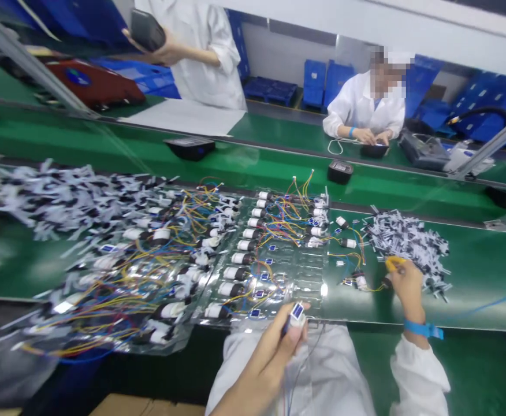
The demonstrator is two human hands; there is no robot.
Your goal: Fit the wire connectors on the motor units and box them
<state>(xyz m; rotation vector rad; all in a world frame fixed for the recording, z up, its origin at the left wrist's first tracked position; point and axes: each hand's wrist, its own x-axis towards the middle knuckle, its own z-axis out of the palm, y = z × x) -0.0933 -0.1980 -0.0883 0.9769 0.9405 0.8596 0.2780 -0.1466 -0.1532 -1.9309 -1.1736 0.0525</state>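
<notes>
Head view: left hand point(264, 361) pinches connector point(297, 319); right hand point(406, 289) touches yellow wire point(394, 264).

Left hand point(264, 361): forearm cut off by the bottom edge; lower part of a white connector point(296, 322) hidden in its grip. Right hand point(406, 289): covers part of a yellow-handled tool point(394, 264), possibly small cutters, though the view is poor. Wire bundles point(62, 199): blurred at far left, cut off by the left edge. Blue-and-white labels point(261, 293): too small to read. Standing co-worker point(196, 58): head cut off by the top edge.
</notes>
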